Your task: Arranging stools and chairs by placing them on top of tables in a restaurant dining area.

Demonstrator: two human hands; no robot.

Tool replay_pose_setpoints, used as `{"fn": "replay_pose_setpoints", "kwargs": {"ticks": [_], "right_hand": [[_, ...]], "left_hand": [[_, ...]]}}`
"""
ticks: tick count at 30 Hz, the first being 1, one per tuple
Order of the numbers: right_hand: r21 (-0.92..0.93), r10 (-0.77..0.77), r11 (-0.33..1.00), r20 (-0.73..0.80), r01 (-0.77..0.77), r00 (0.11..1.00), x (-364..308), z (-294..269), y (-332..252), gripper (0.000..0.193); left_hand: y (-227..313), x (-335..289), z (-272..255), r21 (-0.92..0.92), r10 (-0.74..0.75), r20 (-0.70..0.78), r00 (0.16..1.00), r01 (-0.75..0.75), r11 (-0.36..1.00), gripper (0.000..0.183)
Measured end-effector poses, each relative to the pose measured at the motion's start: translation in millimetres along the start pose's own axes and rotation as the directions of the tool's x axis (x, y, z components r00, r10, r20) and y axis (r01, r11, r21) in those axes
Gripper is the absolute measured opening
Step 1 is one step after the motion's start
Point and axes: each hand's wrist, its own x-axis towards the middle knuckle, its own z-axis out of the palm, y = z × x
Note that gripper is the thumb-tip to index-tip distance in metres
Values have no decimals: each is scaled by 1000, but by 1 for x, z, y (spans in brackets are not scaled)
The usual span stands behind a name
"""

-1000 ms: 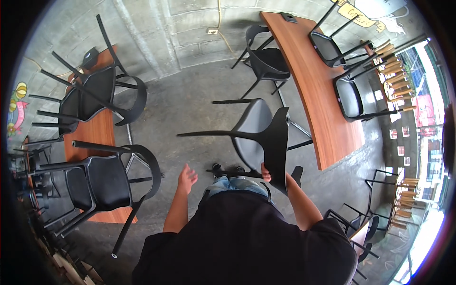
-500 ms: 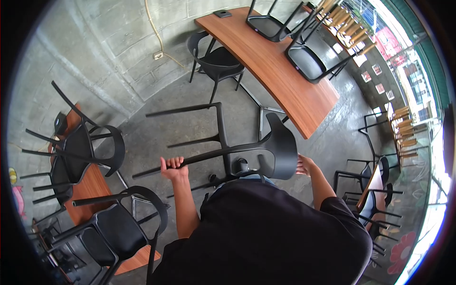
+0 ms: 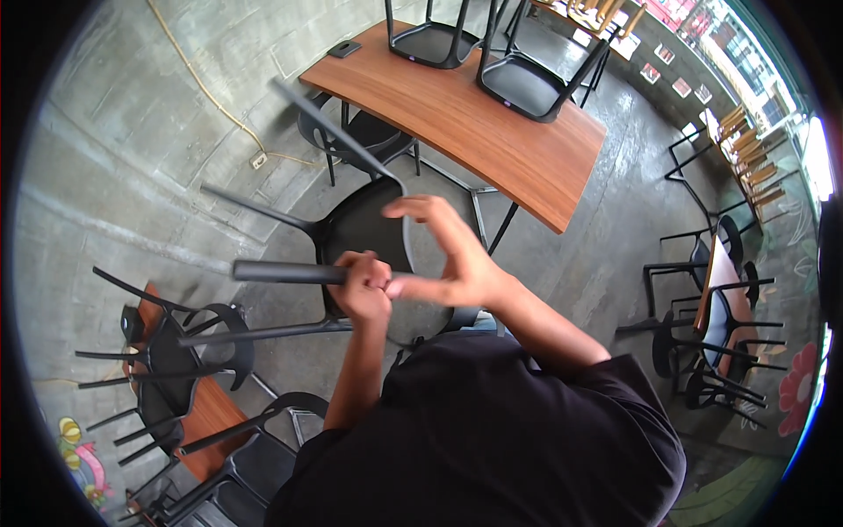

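A black chair (image 3: 356, 228) is held tipped in front of me, its legs pointing left and the underside of its seat showing. My left hand (image 3: 364, 285) is wrapped round one of its legs. Close beside it is my right hand (image 3: 452, 259), open with thumb and fingers apart. Its fingertips are over the seat's edge; whether they touch it I cannot tell. The chair's backrest is mostly hidden behind my hands and arms.
Ahead, a wooden table (image 3: 536, 171) carries upturned black chairs (image 3: 522, 83), and another chair (image 3: 364, 136) stands at its near side. More upturned chairs (image 3: 167, 356) rest on a wooden table (image 3: 211, 404) at the left. Tables with chairs (image 3: 720, 307) line the right.
The chair has turned and risen, bringing its seat underside into view. My right hand has left the backrest and moved left, beside my left hand. The view has shifted.
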Motion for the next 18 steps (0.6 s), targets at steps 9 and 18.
{"fn": "replay_pose_setpoints", "kwargs": {"ticks": [9, 18], "right_hand": [[269, 273, 932, -77, -243, 959, 9, -16, -39, 43], [248, 344, 929, -306, -275, 888, -22, -101, 6, 27]], "left_hand": [[-37, -44, 116, -669, 312, 368, 876, 17, 743, 14], [85, 104, 27, 612, 757, 52, 651, -620, 491, 44]]}}
